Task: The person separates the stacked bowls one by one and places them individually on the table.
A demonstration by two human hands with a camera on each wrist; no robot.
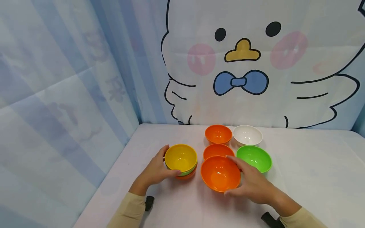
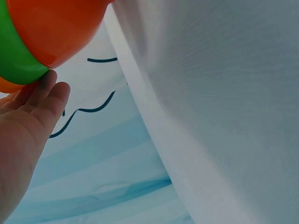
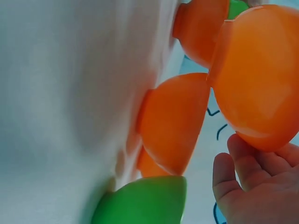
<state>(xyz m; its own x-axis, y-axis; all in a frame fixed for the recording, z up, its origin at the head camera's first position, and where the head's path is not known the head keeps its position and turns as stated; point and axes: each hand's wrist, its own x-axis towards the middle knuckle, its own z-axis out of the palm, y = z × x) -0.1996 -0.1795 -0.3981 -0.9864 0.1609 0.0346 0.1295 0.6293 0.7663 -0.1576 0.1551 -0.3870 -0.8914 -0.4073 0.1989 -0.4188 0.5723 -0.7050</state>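
My left hand (image 1: 155, 171) grips a nested stack at its rim, thumb in front and fingers behind. On top is a yellow bowl (image 1: 181, 156), with a green bowl (image 1: 187, 173) under it and an orange bowl (image 2: 60, 28) lowest. In the left wrist view the fingertips touch the green bowl's side. To the right of the stack, my right hand (image 1: 256, 183) holds another orange bowl (image 1: 220, 174) by its right side, between thumb and fingers. The right wrist view shows this bowl (image 3: 261, 74) lifted off the table, its inside hidden there.
Just behind the held bowl stands an orange bowl (image 1: 218, 150), with another orange bowl (image 1: 218, 133) farther back. A white bowl (image 1: 247, 135) and a green bowl (image 1: 254, 158) stand to their right on the white-covered table (image 1: 313, 174). A printed curtain (image 1: 242, 107) hangs along the back edge.
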